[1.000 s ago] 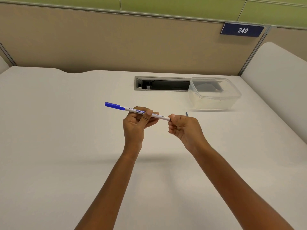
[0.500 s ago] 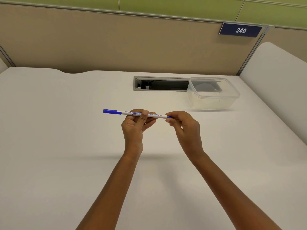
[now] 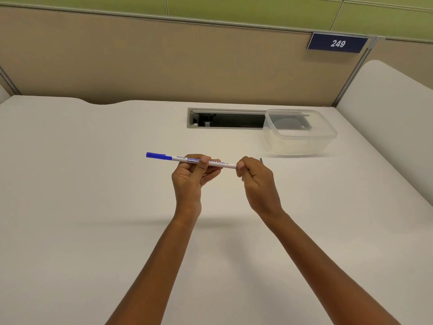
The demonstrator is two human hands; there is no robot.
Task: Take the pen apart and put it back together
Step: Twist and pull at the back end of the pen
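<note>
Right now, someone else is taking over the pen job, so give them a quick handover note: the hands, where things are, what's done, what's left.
Left hand: grips the pen round its middle, holding it roughly level above the desk.
Right hand: pinches the pen's right end, which its fingers hide.
Blue cap: on the pen's left end.
A small dark piece shows just behind the right hand; I cannot tell what it is.
Done: no part is clearly off.
Left: take the pen apart, then put it back together.
</note>
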